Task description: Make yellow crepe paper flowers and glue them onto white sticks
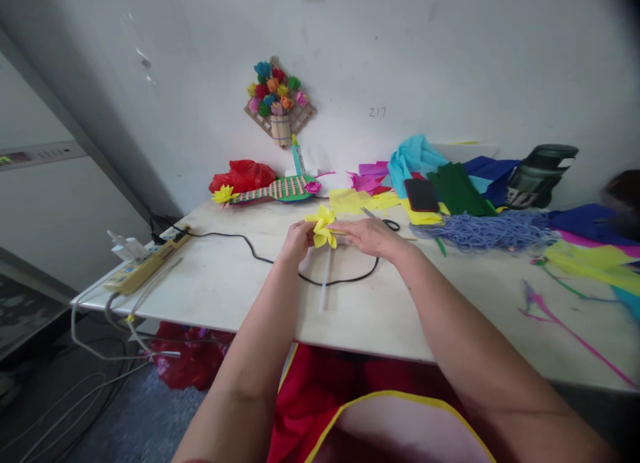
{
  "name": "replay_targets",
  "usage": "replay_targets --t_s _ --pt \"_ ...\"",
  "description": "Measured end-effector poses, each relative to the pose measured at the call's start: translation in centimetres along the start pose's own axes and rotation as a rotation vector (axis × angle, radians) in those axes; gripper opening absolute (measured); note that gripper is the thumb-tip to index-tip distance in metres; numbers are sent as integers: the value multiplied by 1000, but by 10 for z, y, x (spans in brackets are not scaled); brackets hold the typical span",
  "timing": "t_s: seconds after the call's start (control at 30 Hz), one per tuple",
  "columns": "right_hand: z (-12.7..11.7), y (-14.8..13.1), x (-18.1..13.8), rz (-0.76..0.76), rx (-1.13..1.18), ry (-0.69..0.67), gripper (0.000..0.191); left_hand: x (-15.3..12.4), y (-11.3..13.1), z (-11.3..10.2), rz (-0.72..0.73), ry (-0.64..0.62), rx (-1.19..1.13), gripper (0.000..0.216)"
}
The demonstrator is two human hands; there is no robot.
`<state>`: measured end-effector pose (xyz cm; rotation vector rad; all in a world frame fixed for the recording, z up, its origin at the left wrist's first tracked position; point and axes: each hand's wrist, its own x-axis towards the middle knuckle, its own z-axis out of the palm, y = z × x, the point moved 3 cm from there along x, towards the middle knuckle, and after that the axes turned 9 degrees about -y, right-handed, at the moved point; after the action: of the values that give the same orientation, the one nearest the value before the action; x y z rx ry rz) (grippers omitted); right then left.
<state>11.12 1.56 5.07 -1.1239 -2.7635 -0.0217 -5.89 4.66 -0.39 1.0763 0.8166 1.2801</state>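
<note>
A yellow crepe-paper flower [324, 227] is between my hands above the middle of the table. My left hand [298, 240] closes on its left side, the fingers partly hidden behind the petals. From the right, my right hand [369, 237] reaches to the petals, its fingers closed around what looks like a thin tan stick [411, 239] that shows beyond the hand. Below the flower, a whitish translucent rod [326, 281] points toward me; whether it joins the flower I cannot tell. Scissors with black handles [392, 225] lie just behind my right hand.
A black cord [253, 249] loops across the table from a power strip [146, 263]. Behind stand a green guitar-shaped craft [293, 191] and a glue bottle [299, 157]. At right are a phone [421, 195], purple-blue yarn [495, 231], crepe paper [457, 186] and a dark jar [543, 176].
</note>
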Motion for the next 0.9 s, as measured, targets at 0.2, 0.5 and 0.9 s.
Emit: replay_targets --t_s 0.2,0.5,0.9 --pt "1 0 0 -17 -26 9 50 -1 1 1 13 11 -10 10" --pt "3 0 0 -21 -40 18 47 -1 1 1 20 10 -13 13" --pt "1 0 0 54 -73 -38 47 0 0 0 20 32 -52 21"
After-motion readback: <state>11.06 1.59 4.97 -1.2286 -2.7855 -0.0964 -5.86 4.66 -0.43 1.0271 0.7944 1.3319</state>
